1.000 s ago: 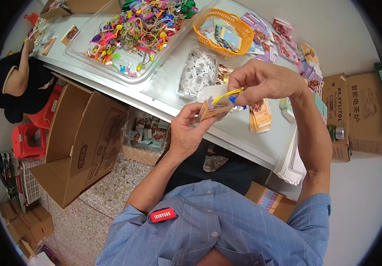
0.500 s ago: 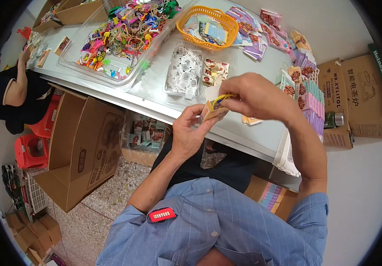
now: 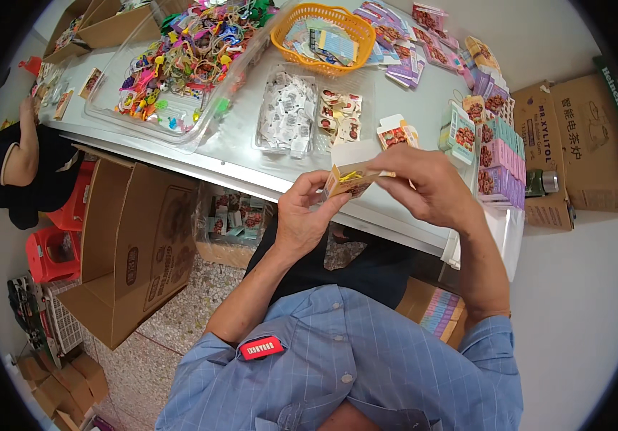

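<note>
A small printed cardboard box [image 3: 348,176] with its top flap up is held in front of me, just over the near edge of the grey table [image 3: 237,154]. My left hand [image 3: 302,215] grips its lower left side. My right hand [image 3: 424,183] pinches its right side from above. Something yellow shows inside the box's mouth. Beyond the box lie a clear tray of white sachets [image 3: 287,111] and a row of small picture cards [image 3: 341,115]. Another open small box [image 3: 395,133] stands just behind my right hand.
A clear bin of colourful toys [image 3: 180,50] and an orange basket [image 3: 320,29] sit farther back. Stacked packaged boxes [image 3: 499,154] line the table's right end. Brown cartons [image 3: 571,144] stand right; an open carton [image 3: 133,244] is below left. Another person [image 3: 18,161] sits left.
My view has tilted down, so the table's things sit higher in frame. Both hands have stayed on the small box; its top flap now stands open and the yellow thing sits inside.
</note>
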`<state>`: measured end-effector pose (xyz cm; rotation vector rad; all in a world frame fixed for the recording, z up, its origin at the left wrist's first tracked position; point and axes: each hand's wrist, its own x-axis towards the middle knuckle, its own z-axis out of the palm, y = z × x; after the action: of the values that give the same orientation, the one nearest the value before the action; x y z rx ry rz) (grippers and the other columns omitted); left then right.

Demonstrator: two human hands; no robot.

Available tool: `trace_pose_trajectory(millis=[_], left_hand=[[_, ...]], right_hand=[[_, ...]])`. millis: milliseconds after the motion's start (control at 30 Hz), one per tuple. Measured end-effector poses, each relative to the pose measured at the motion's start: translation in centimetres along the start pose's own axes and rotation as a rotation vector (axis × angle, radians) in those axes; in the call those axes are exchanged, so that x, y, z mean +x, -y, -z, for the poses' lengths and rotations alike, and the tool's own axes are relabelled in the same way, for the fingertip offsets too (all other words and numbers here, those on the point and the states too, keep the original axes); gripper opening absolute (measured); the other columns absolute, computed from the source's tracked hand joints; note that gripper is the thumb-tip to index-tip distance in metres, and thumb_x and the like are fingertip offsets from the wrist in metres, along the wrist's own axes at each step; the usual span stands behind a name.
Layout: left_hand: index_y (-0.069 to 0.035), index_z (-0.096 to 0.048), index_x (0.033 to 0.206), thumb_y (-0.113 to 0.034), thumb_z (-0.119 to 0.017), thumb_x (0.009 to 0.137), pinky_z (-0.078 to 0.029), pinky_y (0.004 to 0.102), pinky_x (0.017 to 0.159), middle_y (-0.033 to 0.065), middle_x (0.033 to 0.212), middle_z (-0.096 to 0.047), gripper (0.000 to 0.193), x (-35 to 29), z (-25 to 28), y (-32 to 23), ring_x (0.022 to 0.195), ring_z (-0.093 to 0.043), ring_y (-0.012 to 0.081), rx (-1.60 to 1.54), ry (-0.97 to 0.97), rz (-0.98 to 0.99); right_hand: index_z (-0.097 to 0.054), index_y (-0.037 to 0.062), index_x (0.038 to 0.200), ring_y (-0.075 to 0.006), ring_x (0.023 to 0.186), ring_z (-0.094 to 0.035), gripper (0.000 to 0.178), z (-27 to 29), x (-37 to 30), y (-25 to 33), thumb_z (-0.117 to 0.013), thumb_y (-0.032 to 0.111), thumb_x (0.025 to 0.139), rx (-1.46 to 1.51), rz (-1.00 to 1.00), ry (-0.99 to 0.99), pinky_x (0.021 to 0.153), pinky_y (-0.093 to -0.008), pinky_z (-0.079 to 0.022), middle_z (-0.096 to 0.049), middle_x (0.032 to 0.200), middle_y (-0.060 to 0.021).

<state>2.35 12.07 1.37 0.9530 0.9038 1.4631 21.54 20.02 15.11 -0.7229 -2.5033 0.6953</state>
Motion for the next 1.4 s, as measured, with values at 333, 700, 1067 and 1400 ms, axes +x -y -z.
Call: trace_pose_trajectory(millis=[333, 700, 1067, 1400], left_hand=[[0.001, -0.038, 0.139, 0.006, -0.074, 0.084, -0.058, 0.0309, 0.083, 0.0183, 0.12, -0.065, 0.066, -5.4, 0.1, -0.5, 0.105, -0.068, 0.0227, -0.034, 0.224, 0.144], [-0.001, -0.049, 0.137, 0.008, -0.073, 0.084, -0.059, 0.0309, 0.084, 0.0138, 0.121, -0.061, 0.059, -12.8, 6.4, 4.0, 0.104, -0.068, 0.0214, 0.214, 0.205, 0.334], [0.001, -0.065, 0.108, 0.003, -0.072, 0.088, -0.054, 0.0309, 0.091, 0.0133, 0.115, -0.066, 0.021, -12.8, 8.7, 4.3, 0.106, -0.065, 0.0206, 0.654, 0.304, 0.012], [0.004, -0.067, 0.111, 0.001, -0.07, 0.09, -0.052, 0.0284, 0.089, 0.0144, 0.111, -0.068, 0.021, -13.3, 7.9, 5.1, 0.101, -0.064, 0.018, 0.199, -0.006, 0.337]], right_hand=[[-0.057, 0.0034, 0.122, -0.007, 0.059, -0.057, 0.03, -8.4, -9.4, 1.5, -0.066, 0.011, 0.094, 1.366, -0.866, -0.388, 0.043, -0.017, -0.037, -0.06, 0.086, -0.0027], [-0.06, 0.0113, 0.099, -0.0057, 0.062, -0.052, 0.016, -21.3, -13.1, 2.5, -0.063, 0.027, 0.099, 1.866, -1.04, -0.562, 0.05, -0.0216, -0.04, -0.057, 0.08, 0.0026], [-0.064, 0.0028, 0.112, -0.0077, 0.057, -0.054, 0.025, -25.5, -14.6, 1.8, -0.071, 0.016, 0.092, 1.565, -1.029, -0.4, 0.05, -0.0216, -0.044, -0.061, 0.08, -0.0028], [-0.074, 0.0017, 0.109, -0.0147, 0.094, -0.063, 0.019, -25.8, -15.6, 1.0, -0.071, 0.007, 0.09, 0.894, -0.472, -0.413, 0.079, -0.0265, -0.051, -0.066, 0.105, -0.0082]])
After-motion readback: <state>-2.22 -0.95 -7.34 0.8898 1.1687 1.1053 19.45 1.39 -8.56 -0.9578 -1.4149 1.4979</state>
